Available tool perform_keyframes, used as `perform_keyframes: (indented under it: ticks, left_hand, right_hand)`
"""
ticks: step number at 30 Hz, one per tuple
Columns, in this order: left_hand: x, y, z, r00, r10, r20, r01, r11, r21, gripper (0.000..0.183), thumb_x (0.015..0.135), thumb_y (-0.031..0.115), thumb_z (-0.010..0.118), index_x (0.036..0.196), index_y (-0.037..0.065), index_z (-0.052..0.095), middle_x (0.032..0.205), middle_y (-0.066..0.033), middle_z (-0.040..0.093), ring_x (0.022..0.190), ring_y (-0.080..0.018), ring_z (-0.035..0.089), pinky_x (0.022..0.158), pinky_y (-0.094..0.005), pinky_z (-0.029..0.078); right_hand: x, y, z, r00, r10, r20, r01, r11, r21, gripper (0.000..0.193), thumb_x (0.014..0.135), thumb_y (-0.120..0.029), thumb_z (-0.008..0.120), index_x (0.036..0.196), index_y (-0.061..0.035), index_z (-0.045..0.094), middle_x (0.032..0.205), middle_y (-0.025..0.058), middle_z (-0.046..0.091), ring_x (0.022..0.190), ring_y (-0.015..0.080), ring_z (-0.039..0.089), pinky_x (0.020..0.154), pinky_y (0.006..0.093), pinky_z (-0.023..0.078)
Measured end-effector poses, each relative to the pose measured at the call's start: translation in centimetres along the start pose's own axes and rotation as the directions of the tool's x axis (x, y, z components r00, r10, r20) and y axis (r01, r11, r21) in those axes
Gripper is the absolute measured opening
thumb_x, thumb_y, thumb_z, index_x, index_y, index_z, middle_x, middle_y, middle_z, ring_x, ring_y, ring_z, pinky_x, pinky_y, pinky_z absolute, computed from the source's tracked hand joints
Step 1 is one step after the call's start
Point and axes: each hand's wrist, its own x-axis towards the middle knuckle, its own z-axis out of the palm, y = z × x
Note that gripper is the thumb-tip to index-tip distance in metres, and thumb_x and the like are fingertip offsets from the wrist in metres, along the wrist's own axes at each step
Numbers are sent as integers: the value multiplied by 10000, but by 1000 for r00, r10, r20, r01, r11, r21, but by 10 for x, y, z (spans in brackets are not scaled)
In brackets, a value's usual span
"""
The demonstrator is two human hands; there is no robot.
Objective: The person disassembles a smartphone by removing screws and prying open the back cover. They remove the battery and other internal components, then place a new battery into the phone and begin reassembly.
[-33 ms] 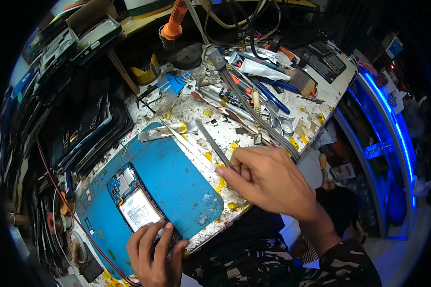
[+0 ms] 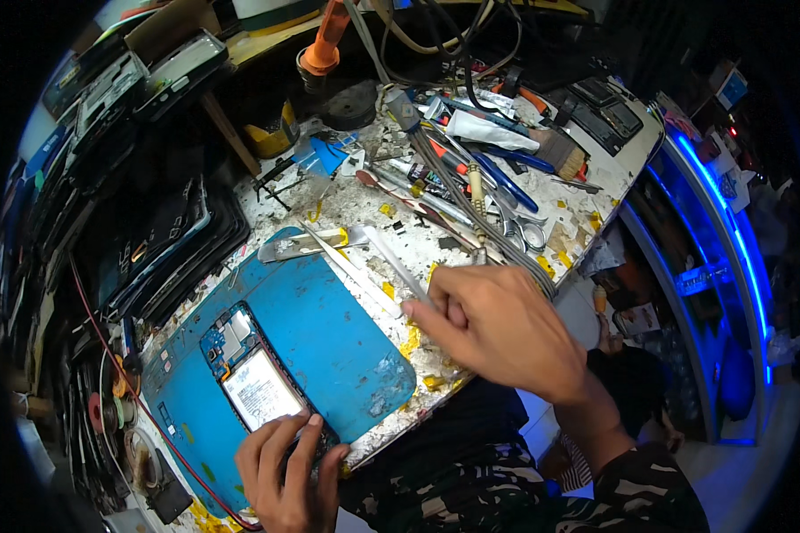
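An opened smartphone (image 2: pixel 256 382) lies on a blue work mat (image 2: pixel 333 329), its white battery and blue circuit board uncovered. My left hand (image 2: pixel 289 471) grips the phone's near end, fingertips over the lower edge of the battery and thumb at the right side; that end is hidden. Above the table's front edge, my right hand (image 2: pixel 498 329) is closed around a slim flat metal tool (image 2: pixel 393 259), rounded at its far end. Beside it is a pale, tapered, pointed tool (image 2: pixel 351 271), close to my right thumb. A metal blade-like tool with yellow tape (image 2: pixel 316 244) rests across the mat's far edge.
Pliers (image 2: pixel 507 182), scissors (image 2: pixel 526 231), a brush (image 2: pixel 560 153), tubes and cables crowd the table's far right. Stacked phone parts (image 2: pixel 173 244) stand on the left. A red cable (image 2: pixel 156 422) runs along the mat's left side. An orange-handled tool (image 2: pixel 322 49) stands at the back.
The metal tool in my right hand has tilted slightly and now looks brighter. My left hand and the phone have hardly moved.
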Motion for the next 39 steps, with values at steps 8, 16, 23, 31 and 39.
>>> perform_keyframes:
  ticks: [8, 16, 23, 31, 39]
  left_hand:
    - [-21, -6, -1, 991, -32, -132, 16, 993, -120, 364, 658, 71, 823, 998, 45, 696, 940, -74, 703, 907, -256, 641, 862, -418, 486]
    - [-20, -8, 1, 999, 32, -44, -37, 992, -120, 385, 725, 169, 821, 1070, 66, 687, 1033, -29, 693, 970, -211, 615, 879, -422, 487]
    - [-25, -13, -3, 999, 22, -26, -26, 984, -176, 422, 723, 180, 820, 1102, 69, 672, 1103, -52, 672, 1017, -231, 612, 910, -444, 491]
    - [-30, -28, -16, 989, -133, -72, 125, 987, -104, 399, 698, 164, 825, 1055, 57, 684, 1163, -114, 644, 1045, -282, 627, 953, -483, 495]
    - [-18, -21, -9, 998, -57, 34, 60, 993, -101, 438, 686, 278, 810, 1052, 67, 694, 1270, -162, 566, 1144, -341, 561, 992, -555, 442]
  right_hand:
    - [12, 5, -10, 942, 161, -296, -195, 977, -89, 122, 867, -127, 671, 886, -7, 679, 618, 68, 582, 550, 88, 486, 514, 282, 380]
    - [31, 20, -19, 932, 110, -344, -235, 909, -345, 300, 803, -186, 740, 1014, 22, 691, 787, 154, 685, 657, 203, 615, 646, 342, 486]
    - [23, 14, -29, 958, 167, -231, -218, 952, -217, 317, 816, -111, 706, 1113, -8, 660, 803, 106, 668, 710, 155, 598, 676, 317, 483]
    - [-20, 23, -29, 964, 18, -264, 144, 800, 582, 449, 873, -172, 691, 1240, 14, 512, 960, 71, 540, 767, 162, 642, 614, 250, 569]
    - [-7, -41, 50, 960, 12, -280, 222, 576, 786, 1014, 767, -42, 768, 1478, -21, 46, 956, 182, 625, 725, 243, 683, 603, 385, 645]
